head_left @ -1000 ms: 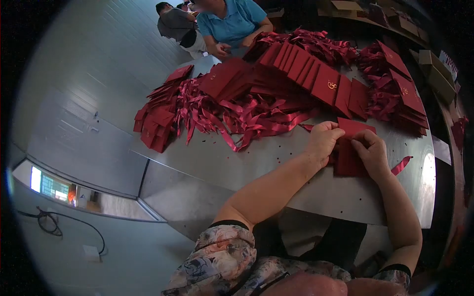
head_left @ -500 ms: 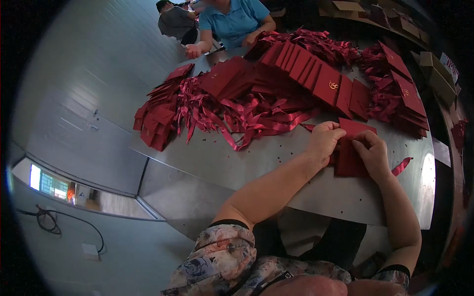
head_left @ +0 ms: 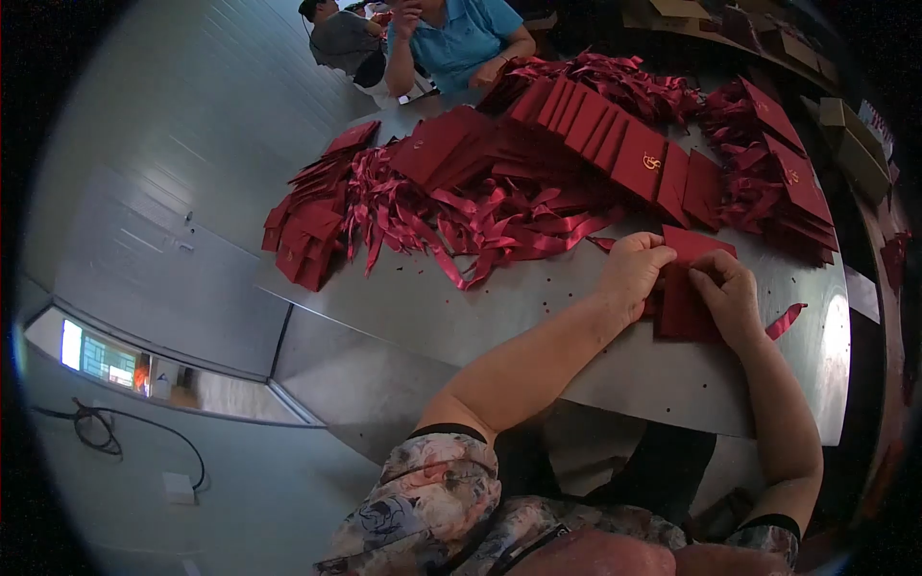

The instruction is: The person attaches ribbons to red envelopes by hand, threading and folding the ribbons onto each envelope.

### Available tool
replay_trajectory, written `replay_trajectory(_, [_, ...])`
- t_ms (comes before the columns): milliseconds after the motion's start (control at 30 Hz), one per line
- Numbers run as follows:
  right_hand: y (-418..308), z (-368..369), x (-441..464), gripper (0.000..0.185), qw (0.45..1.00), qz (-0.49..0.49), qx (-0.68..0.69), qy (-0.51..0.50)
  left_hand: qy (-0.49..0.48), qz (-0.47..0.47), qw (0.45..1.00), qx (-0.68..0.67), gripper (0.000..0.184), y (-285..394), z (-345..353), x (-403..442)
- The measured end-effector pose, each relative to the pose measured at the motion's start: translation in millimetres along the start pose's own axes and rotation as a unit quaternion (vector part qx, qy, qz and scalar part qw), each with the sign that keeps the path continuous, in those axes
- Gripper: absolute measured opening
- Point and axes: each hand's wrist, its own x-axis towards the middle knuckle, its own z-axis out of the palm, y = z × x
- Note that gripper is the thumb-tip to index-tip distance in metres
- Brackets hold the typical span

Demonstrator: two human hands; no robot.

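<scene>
A dark red paper envelope (head_left: 684, 315) with ribbon ends at its sides is at the table's near right part, between my hands. My left hand (head_left: 636, 275) pinches its upper left edge, fingers closed, some hidden behind the paper. My right hand (head_left: 728, 294) pinches at its right side with thumb and fingers together. One loose ribbon end (head_left: 787, 322) sticks out to the right of my right wrist. Just beyond my hands stands a long row of similar red envelopes (head_left: 639, 165), one with a gold emblem.
Tangled red ribbons (head_left: 480, 226) lie mid-table. More red envelopes are stacked at the left (head_left: 312, 235) and right (head_left: 795, 187) of the metal table (head_left: 461, 317). A person in a blue shirt (head_left: 456, 43) sits across; another person (head_left: 344, 43) is behind. Cardboard boxes (head_left: 850, 144) stand at right.
The person in the blue shirt has raised a hand from the table toward their head. My hands keep nearly the same hold on the envelope; the view has shifted slightly.
</scene>
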Motion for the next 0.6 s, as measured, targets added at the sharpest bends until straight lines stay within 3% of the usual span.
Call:
replay_trajectory(367, [5,1,1,0.011,1.0,-0.017,0.015,0.003,-0.004,0.008,1.0,-0.001,0.011,-2,-1,1])
replay_trajectory(600, [-4,-2,-3,0.011,0.999,0.021,0.024,-0.008,0.009,0.0,1.0,0.007,0.011,-3,0,2])
